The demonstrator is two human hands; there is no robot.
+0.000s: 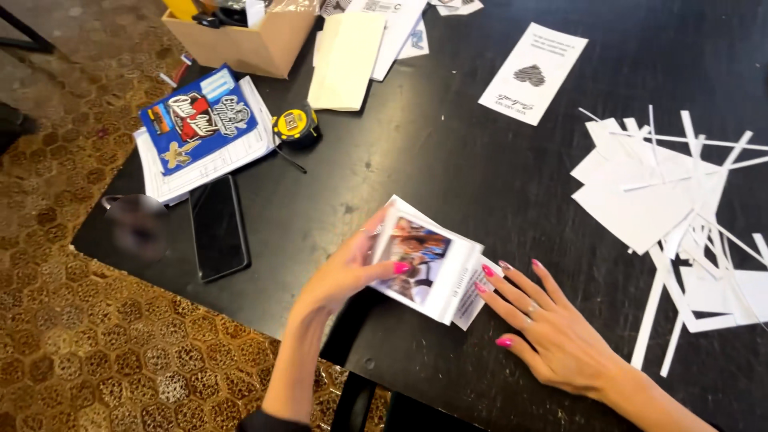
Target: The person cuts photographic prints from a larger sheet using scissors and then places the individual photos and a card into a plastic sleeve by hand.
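Both hands meet at the black table's [448, 160] near edge. Left hand [340, 280] pinches a stack of photo prints [428, 260], thumb on top. Right hand [552, 328], fingers spread, touches the stack's right edge. Paper scraps [680, 208] lie well right.

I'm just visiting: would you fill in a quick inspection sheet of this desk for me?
Surface: black table, dark and matte.
Job's things: small stack of photo prints, held tilted off the table.
Clutter: white paper offcuts, tape measure, black phone, blue booklet, cardboard box, printed card.
Hands: left hand grips the stack's left edge; right hand lies flat, fingers touching the stack's right edge.
Cables: nothing seen.
Surroundings: patterned gold floor.
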